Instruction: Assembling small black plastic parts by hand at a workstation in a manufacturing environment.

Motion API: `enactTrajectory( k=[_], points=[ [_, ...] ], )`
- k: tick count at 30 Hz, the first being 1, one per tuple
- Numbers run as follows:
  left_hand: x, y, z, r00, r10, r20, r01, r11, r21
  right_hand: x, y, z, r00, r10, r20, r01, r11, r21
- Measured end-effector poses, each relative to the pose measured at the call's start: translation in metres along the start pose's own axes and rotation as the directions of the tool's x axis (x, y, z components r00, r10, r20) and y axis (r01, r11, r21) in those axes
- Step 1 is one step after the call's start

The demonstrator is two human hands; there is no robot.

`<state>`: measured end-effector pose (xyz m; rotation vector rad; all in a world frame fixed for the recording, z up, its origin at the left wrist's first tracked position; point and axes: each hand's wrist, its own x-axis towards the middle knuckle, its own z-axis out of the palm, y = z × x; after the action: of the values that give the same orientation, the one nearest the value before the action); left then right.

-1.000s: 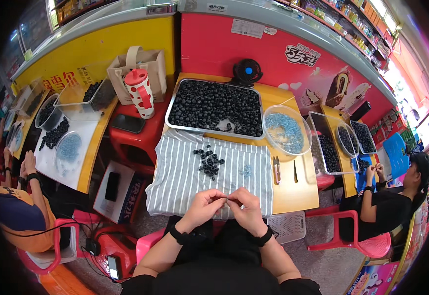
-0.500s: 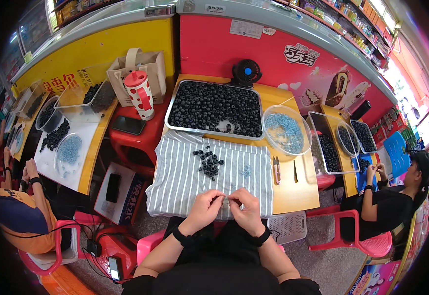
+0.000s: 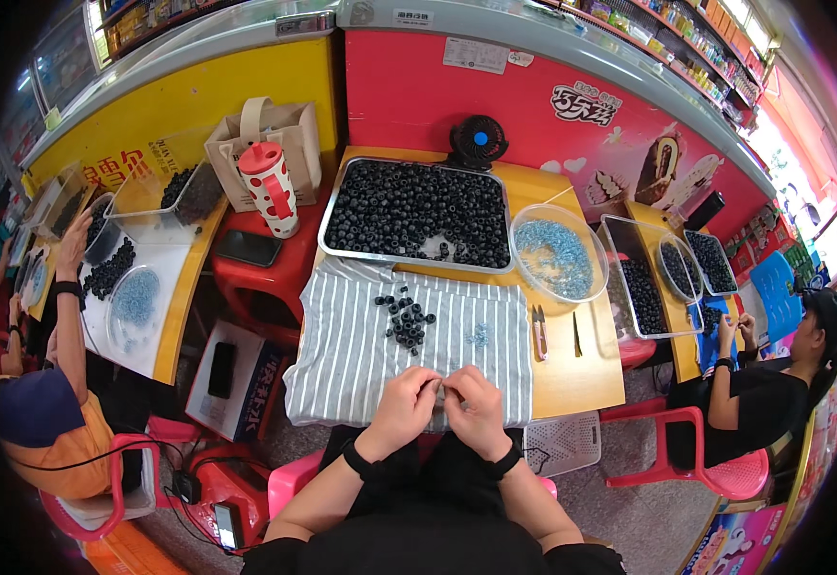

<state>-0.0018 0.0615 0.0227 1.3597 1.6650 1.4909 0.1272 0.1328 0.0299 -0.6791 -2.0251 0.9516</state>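
Note:
My left hand (image 3: 401, 406) and my right hand (image 3: 477, 406) meet at the near edge of a grey-and-white striped cloth (image 3: 337, 369). The fingertips of both are pinched close together. Whatever lies between them is too small and hidden to make out. Just beyond, a loose pile of small black ring-like pieces (image 3: 407, 326) rests on the cloth. To its right is a little scatter of light-blue bits (image 3: 479, 334). Behind the cloth, a metal tray (image 3: 409, 259) is filled with many more black pieces.
Right of the cloth lie small red-handled snips (image 3: 539, 333) and a thin dark tool (image 3: 576, 335), below a round clear tub (image 3: 526, 275) of light-blue bits. A small black fan (image 3: 480, 140) stands behind the tray. A spotted tumbler (image 3: 273, 196) stands left. People sit working on both sides.
My hands stay pinched together, with only a slight shift of the fingers. On the left, a neighbouring person's arm has reached forward to a tub of black pieces.

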Motion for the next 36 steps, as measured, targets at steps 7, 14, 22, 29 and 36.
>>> enactTrajectory(
  k=[7, 14, 22, 29, 36],
  points=[
    [0.002, -0.004, 0.001, 0.999, -0.027, 0.038, 0.030, 0.997, -0.070, -0.005, 0.007, 0.002, 0.937, 0.347, 0.040, -0.340, 0.877, 0.339],
    [0.004, 0.002, 0.008, 0.981, 0.188, -0.046, -0.181, 0.977, 0.116, -0.002, 0.005, 0.000, 0.983, 0.178, -0.037, -0.164, 0.958, 0.234],
    [0.003, -0.010, 0.006, 0.972, -0.221, 0.082, 0.235, 0.941, -0.244, -0.002, 0.004, 0.000, 0.994, -0.089, -0.062, 0.083, 0.992, -0.090],
    [0.003, 0.000, 0.005, 0.993, 0.120, 0.002, -0.120, 0.992, 0.024, -0.006, 0.010, 0.000, 0.907, 0.417, 0.067, -0.397, 0.787, 0.472],
    [0.003, 0.007, 0.007, 0.996, 0.092, -0.020, -0.091, 0.995, 0.045, -0.009, 0.010, 0.004, 0.963, 0.256, -0.081, -0.215, 0.916, 0.338]
  ],
)
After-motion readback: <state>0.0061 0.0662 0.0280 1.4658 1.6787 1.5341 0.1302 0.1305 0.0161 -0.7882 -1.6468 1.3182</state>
